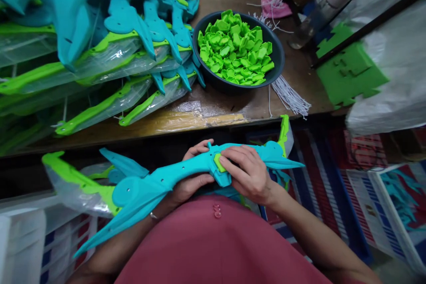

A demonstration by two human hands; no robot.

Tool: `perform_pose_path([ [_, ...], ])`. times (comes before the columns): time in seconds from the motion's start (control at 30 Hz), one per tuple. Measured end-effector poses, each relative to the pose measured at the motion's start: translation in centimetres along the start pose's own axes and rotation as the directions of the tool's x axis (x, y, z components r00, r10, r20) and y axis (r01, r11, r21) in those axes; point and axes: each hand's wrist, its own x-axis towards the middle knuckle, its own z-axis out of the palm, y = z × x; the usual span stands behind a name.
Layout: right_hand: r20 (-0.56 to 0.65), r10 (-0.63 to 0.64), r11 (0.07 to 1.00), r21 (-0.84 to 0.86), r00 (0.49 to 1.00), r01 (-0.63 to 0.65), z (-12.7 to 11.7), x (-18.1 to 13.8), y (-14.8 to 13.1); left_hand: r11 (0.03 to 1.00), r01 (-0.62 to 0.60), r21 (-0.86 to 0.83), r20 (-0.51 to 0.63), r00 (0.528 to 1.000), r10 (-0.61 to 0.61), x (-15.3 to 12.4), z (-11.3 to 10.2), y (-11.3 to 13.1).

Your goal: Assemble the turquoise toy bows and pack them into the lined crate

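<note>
A long teal plastic toy weapon, shaped like a bow, lies across in front of my body. Its two ends carry bright green blade parts with clear plastic along them. My left hand is closed around the middle from beneath, thumb in front and fingertips behind. A small bright green plastic cap sits at the hexagonal centre of the toy. With bent fingers, my right hand presses on that cap, partly covering it and the body beside it.
A dark bowl heaped with green caps stands on the wooden table. Stacked toy weapons fill its left side. White strings hang by the bowl. Crates flank me below; the right one holds teal parts.
</note>
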Motion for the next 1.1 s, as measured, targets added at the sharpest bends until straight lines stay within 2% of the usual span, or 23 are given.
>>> perform_pose_path([
  [0.1, 0.097, -0.004, 0.995, 0.101, 0.995, -0.006, -1.9, 0.8, -0.3, 0.970, -0.192, 0.152, 0.125, 0.977, 0.174, 1.1, -0.6, 1.0],
  [0.2, 0.130, 0.051, 0.986, 0.152, 0.990, -0.071, -3.3, 1.2, -0.7, 0.898, -0.371, 0.236, 0.274, 0.912, 0.305, 2.1, -0.7, 2.0],
  [0.27, 0.118, 0.085, 0.979, 0.173, 0.989, -0.105, -3.9, 1.4, -0.9, 0.872, -0.433, 0.229, 0.322, 0.879, 0.352, 2.5, -0.7, 2.4],
  [0.37, 0.097, 0.095, 0.964, 0.238, 0.991, -0.116, -4.4, 1.6, -1.4, 0.868, -0.451, 0.205, 0.360, 0.860, 0.362, 2.6, -0.4, 2.9],
  [0.5, 0.146, 0.096, 0.957, 0.257, 0.985, -0.132, -5.6, 2.5, -2.1, 0.869, -0.444, 0.219, 0.431, 0.843, 0.322, 2.1, 0.0, 3.7],
  [0.67, 0.228, 0.159, 0.931, 0.289, 0.961, -0.223, -6.8, 3.6, -2.7, 0.887, -0.420, 0.193, 0.410, 0.856, 0.316, 1.6, 0.7, 4.3],
  [0.77, 0.241, 0.153, 0.925, 0.307, 0.958, -0.225, -6.8, 3.7, -2.5, 0.909, -0.394, 0.139, 0.404, 0.860, 0.311, 1.6, 1.0, 4.3],
  [0.87, 0.276, 0.141, 0.902, 0.360, 0.951, -0.238, -6.2, 3.4, -2.2, 0.939, -0.325, 0.111, 0.384, 0.886, 0.261, 1.4, 1.1, 4.0],
  [0.93, 0.289, 0.178, 0.880, 0.382, 0.941, -0.284, -5.7, 3.1, -1.8, 0.954, -0.265, 0.141, 0.349, 0.915, 0.203, 1.2, 1.0, 3.4],
  [1.0, 0.319, 0.233, 0.851, 0.390, 0.919, -0.351, -5.4, 3.1, -0.9, 0.970, -0.177, 0.167, 0.266, 0.955, 0.128, 1.0, 0.8, 2.6],
  [1.1, 0.485, 0.162, 0.821, 0.417, 0.860, -0.390, -5.7, 4.3, 2.2, 0.988, -0.017, 0.151, 0.094, 0.996, 0.003, 0.6, 0.7, 0.9],
])
